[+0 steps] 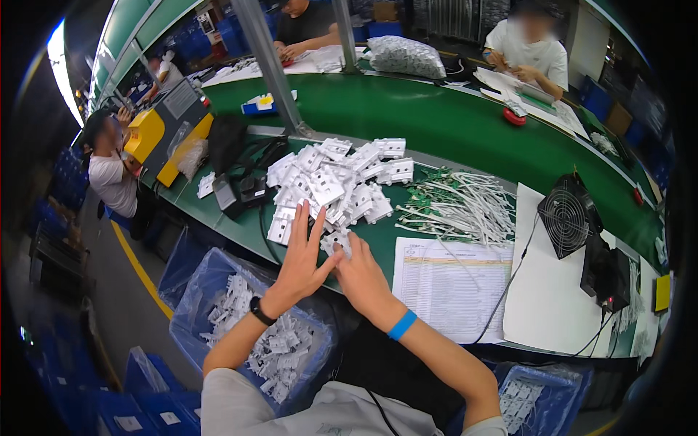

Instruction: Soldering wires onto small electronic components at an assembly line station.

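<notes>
A heap of white plastic housings [323, 185] with small square openings lies on the green bench in front of me. My left hand [299, 254] is at its near edge, fingers stretched out and apart, holding nothing. Close beside it, my right hand [361, 280] has its fingers extended against a single white housing [335, 242] at the front of the heap; no grip on it shows. The thumbs nearly meet. Right of the heap lies a bundle of white cables [465, 207] with small green boards at their ends.
A printed sheet [451, 291] lies near the bench edge, beside a black fan [563, 221] with trailing wires. Below left stands a lined blue bin [193, 320] of white parts; another blue bin [571, 400] is lower right. A metal post [269, 65] rises behind the heap. Several people work around.
</notes>
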Demonstrator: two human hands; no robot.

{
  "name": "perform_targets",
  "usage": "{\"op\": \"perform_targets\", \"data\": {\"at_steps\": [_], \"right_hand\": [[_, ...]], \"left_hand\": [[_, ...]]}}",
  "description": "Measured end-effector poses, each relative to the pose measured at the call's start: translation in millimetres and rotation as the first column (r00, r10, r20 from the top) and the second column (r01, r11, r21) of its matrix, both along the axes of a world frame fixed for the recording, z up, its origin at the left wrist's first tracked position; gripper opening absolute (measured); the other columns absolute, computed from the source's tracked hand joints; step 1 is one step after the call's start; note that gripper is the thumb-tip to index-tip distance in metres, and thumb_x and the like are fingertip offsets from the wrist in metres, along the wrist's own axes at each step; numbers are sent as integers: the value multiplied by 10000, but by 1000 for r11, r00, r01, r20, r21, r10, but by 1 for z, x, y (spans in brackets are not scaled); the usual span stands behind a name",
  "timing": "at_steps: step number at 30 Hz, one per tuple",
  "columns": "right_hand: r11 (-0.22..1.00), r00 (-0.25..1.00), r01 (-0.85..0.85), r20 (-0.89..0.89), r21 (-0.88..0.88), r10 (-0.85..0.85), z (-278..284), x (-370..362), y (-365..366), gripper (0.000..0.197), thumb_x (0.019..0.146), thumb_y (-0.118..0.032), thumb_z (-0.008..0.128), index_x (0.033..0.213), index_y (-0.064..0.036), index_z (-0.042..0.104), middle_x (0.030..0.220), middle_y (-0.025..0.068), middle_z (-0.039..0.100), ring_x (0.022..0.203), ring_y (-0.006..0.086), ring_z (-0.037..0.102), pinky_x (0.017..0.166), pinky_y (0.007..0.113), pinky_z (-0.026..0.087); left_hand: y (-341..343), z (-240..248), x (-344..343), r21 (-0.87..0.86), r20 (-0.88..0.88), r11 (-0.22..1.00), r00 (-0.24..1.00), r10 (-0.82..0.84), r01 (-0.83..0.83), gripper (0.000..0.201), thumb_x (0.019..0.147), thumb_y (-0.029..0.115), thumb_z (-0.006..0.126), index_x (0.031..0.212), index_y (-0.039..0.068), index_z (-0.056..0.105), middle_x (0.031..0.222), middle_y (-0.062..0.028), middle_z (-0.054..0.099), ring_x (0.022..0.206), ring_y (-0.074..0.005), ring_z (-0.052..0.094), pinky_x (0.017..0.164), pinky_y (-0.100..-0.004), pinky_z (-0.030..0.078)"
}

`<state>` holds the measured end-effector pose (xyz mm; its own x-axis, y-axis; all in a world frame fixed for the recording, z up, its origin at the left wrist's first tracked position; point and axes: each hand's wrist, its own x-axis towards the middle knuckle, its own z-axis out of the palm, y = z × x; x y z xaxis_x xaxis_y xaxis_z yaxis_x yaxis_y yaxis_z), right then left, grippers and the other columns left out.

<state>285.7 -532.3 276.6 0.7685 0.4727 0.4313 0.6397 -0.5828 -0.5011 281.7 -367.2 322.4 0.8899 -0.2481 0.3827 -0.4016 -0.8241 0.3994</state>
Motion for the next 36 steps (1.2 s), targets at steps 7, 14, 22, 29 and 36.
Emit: {"op": "perform_targets", "data": {"at_steps": [7, 14, 22, 29, 36], "right_hand": [[989, 989, 133, 68, -64, -128, 27, -30, -2, 606, 848, -157, 756, 1368, 35, 510, 1404, 307, 437, 1284, 473, 450, 1087, 528, 384], [976, 979, -199, -37, 89, 203, 32, -92, 40, 511, 806, -79, 757, 1285, 2, 598, 1290, 233, 535, 1161, 429, 535, 989, 503, 431], [893, 903, -421, -17, 158, 428, -2, -116, 92, 476, 784, -52, 733, 1250, -50, 638, 1213, 174, 585, 1085, 369, 575, 926, 486, 453], [899, 924, -382, 110, 215, 367, -22, -125, 89, 473, 686, -8, 724, 1152, -91, 708, 1073, 97, 605, 970, 301, 569, 851, 443, 439], [887, 816, -396, -352, 236, 458, -110, -109, 130, 413, 796, -7, 668, 1206, -22, 633, 1062, 177, 609, 1004, 349, 589, 870, 407, 468]], "left_hand": [[35, -60, -52, -359, 155, 900, 935, 318, -246, 779, 951, 191, 641, 1598, 13, 246, 1679, -268, 98, 1523, -461, 212, 1214, -481, 257], [117, -136, -158, -512, 221, 739, 764, 606, -438, 709, 929, 75, 580, 1564, -9, 276, 1642, -255, 247, 1524, -396, 261, 1237, -481, 227], [99, -129, -107, -737, 116, 622, 858, 501, -264, 796, 965, 162, 585, 1611, -11, 153, 1675, -234, 154, 1557, -386, 149, 1258, -513, 133], [71, -76, -8, -143, 157, 885, 872, 463, -444, 718, 986, 252, 570, 1594, 17, 269, 1668, -246, 181, 1549, -438, 136, 1209, -659, 34], [149, -168, -98, -398, 105, 687, 714, 692, -608, 693, 968, 248, 608, 1567, 22, 343, 1655, -240, 235, 1550, -408, 176, 1230, -595, 60]]}}
